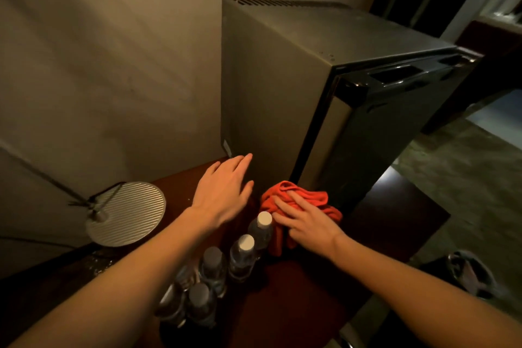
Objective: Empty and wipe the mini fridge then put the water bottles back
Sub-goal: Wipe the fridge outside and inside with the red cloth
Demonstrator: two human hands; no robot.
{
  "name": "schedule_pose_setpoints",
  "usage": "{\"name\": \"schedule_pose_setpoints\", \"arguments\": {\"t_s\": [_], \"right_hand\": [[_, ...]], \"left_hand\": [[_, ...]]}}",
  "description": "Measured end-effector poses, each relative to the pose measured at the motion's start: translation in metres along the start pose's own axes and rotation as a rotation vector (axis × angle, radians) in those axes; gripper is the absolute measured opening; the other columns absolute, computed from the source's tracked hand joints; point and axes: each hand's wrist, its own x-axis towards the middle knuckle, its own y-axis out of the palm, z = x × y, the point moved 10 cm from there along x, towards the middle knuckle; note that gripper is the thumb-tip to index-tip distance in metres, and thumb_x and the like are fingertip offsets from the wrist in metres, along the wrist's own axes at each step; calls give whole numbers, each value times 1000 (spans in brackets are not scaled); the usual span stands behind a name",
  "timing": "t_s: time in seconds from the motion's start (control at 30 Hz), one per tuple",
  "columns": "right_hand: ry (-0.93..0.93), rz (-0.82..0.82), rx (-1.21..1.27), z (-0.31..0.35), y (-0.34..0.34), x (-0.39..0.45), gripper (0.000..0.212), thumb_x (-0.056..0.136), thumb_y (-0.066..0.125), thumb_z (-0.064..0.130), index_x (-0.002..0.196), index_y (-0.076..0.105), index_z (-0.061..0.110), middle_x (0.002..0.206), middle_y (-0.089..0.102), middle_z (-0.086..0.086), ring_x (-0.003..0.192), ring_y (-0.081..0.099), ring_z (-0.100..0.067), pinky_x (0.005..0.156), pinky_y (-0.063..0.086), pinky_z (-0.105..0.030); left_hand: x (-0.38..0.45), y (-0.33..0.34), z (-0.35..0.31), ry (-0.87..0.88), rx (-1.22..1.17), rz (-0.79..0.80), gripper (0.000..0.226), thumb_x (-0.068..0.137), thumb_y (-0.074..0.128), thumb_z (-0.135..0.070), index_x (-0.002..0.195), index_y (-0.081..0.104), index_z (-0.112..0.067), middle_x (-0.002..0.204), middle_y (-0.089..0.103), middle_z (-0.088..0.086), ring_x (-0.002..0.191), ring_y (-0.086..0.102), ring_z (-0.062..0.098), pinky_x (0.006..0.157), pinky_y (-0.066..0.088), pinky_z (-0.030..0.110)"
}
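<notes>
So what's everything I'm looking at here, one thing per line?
mini fridge: one, grey body with black door, standing on the table against the wall, door looks closed
water bottles: about six, clear with pale caps, upright in a cluster on the table in front of the fridge
cloth: one, orange-red, bunched on the table at the fridge's base
lamp base: one, round, ribbed, silver, left on the table
table: one, dark brown
left hand: fingers straight, by the fridge's side wall
right hand: flat on the cloth
</notes>
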Motion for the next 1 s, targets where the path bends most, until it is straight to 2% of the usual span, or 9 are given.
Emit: {"name": "schedule_pose_setpoints", "arguments": {"t_s": [0.1,0.17,0.27,0.37,0.53,0.67,0.77,0.83,1.0], "right_hand": [[32,-3,44,-24,-14,-14,20,72,75,37,91,77,31,141,53,7,138,38,-34,113,10,-56],[56,-130,70,-38,-31,-23,15,65,79,33,79,78,30,133,60,6,131,48,-35,113,23,-57],[149,-360,105,-69,-69,-43,22,73,56,23,77,78,24,131,62,0,128,50,-40,111,24,-56],[239,-447,117,-103,-102,-63,34,76,41,24,74,75,24,131,62,-2,128,50,-42,109,23,-53],[397,-531,114,-152,-155,-95,31,81,43,24,75,73,21,131,62,-5,127,49,-43,107,28,-54],[537,-568,203,-163,-190,-120,36,83,39,23,85,75,19,133,60,-8,122,51,-47,99,40,-58],[665,-584,311,-160,-209,-142,26,74,59,15,97,72,18,139,53,-10,123,46,-49,98,41,-57],[752,-565,434,-160,-211,-157,37,66,69,9,102,68,18,142,48,-10,124,43,-48,100,41,-57],[841,-630,600,-141,-212,-190,34,75,60,7,106,65,20,139,48,-8,124,42,-41,93,48,-54]], "left_hand": [[0,-18,-6,-16,7,-23,65,98,44,-44,155,23,-24,155,38,-1,142,33,15,117,22,35],[-2,-34,-7,-29,12,-39,64,97,45,-44,155,25,-24,154,39,-1,141,35,16,117,24,36],[-8,-58,-8,-45,30,-49,64,97,45,-44,154,26,-24,154,39,-1,141,36,16,116,24,36],[-16,-82,-15,-27,49,-56,64,96,46,-43,154,27,-23,153,40,-1,140,37,16,116,25,36],[-34,-127,-29,27,64,-81,63,95,50,-41,152,32,-19,149,45,1,135,43,20,113,32,38],[-57,-159,-40,66,66,-98,64,95,51,-40,152,31,-20,150,44,1,135,43,20,112,31,37],[-75,-176,-50,99,61,-108,65,94,52,-39,152,31,-21,151,43,0,136,42,19,112,32,36],[-85,-183,-57,116,47,-116,63,94,52,-39,151,33,-21,149,45,0,135,43,19,111,33,36],[-95,-192,-83,170,5,-128,64,90,54,-38,149,35,-21,143,50,-1,130,48,20,107,39,36]]}}
